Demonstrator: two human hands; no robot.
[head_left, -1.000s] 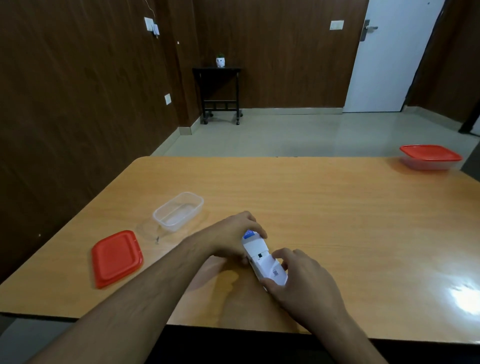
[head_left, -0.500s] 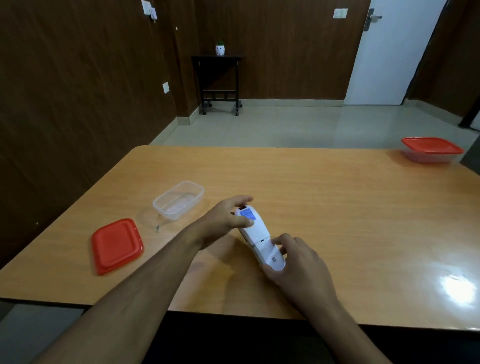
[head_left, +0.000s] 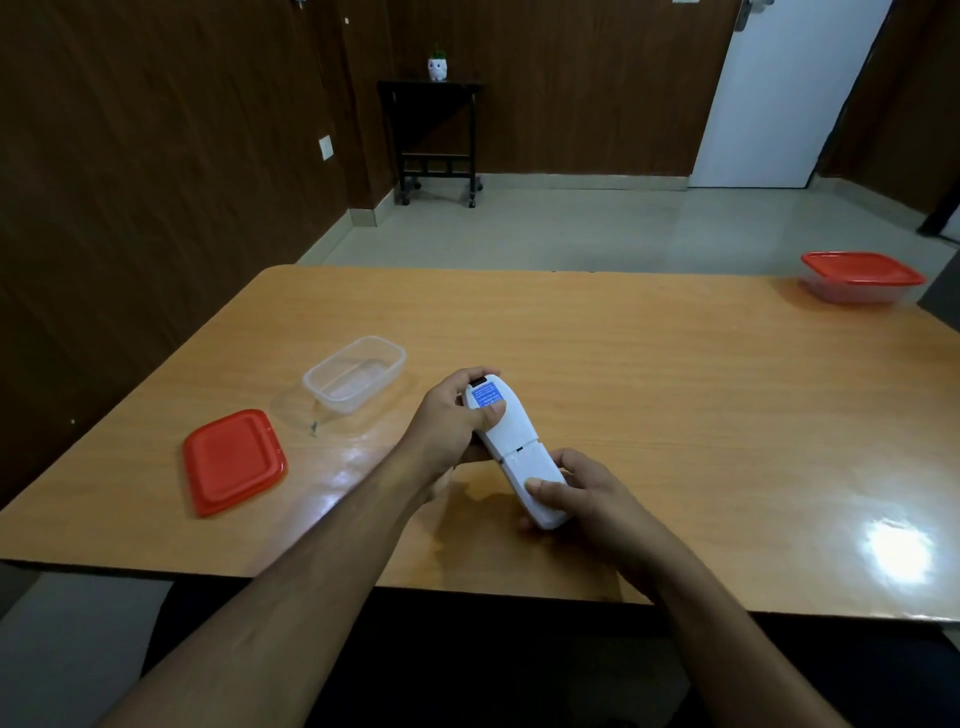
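A white remote control (head_left: 511, 447) with a blue label near its far end is held back side up, a little above the wooden table (head_left: 649, 374). My left hand (head_left: 452, 421) grips its far end, thumb on the blue label. My right hand (head_left: 582, 493) grips the near end, thumb pressing on the battery cover. A seam crosses the remote's middle between the two hands.
A clear plastic container (head_left: 356, 379) stands open at the left, with its red lid (head_left: 231, 460) lying flat beside it nearer the table's edge. Another container with a red lid (head_left: 860, 275) sits at the far right corner. A small black side table (head_left: 434, 135) stands by the far wall.
Both hands have lifted the remote and turned it slightly, so its back and blue label face up more plainly. My left thumb has moved onto the label.
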